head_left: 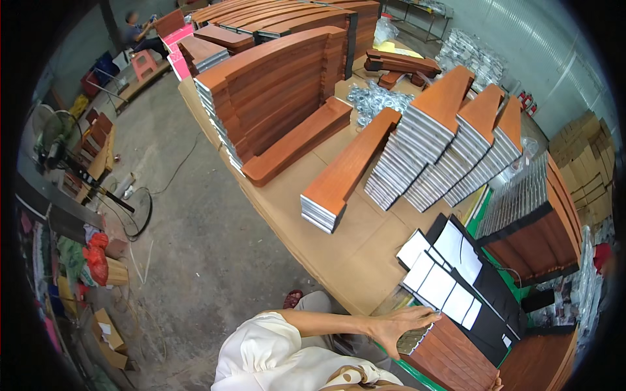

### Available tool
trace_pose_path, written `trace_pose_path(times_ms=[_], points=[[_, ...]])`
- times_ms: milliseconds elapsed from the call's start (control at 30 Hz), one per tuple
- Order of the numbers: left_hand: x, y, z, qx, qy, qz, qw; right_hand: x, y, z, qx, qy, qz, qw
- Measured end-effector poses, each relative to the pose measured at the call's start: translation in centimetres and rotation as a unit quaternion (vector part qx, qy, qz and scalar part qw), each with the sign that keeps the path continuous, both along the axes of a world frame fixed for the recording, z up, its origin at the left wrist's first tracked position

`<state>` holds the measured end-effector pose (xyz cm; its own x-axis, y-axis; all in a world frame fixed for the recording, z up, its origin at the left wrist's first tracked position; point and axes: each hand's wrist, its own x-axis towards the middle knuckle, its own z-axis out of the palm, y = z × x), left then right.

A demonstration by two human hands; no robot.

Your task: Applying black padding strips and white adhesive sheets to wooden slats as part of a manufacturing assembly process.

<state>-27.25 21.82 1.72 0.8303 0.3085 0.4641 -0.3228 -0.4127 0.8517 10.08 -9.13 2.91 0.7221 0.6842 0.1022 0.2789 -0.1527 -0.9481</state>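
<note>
At the lower right, my left hand (403,327) clasps the near left end of a stack of red-brown wooden slats (450,348), thumb on one side and fingers over the other. Only the fingertips of my right hand (498,381) show, curled at the stack's right end; the rest is out of the picture. Just beyond the stack lie black sheets with white panels (445,287). Tapered wooden pieces (352,169) with pale edges sit piled on the cardboard-covered table (365,260).
Tall stacks of curved slats (274,91) stand at the table's far left, and a strapped stack (535,221) at the right. A heap of small metal parts (378,101) lies at the back. On the floor to the left stands a fan (65,153). Another person (140,32) sits far off.
</note>
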Motion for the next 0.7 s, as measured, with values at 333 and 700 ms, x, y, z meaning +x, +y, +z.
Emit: trace_pose_path(times_ms=[333, 700], points=[[-17.7, 5.0, 11.3, -0.145, 0.128, 0.143, 0.971, -12.7, 16.0, 9.8, 0.042, 0.358, 0.006, 0.933], [-39.2, -1.8, 16.6, -0.379, 0.142, 0.353, 0.844, -31.3, 30.8, 14.7, -0.239, 0.365, 0.188, 0.880]])
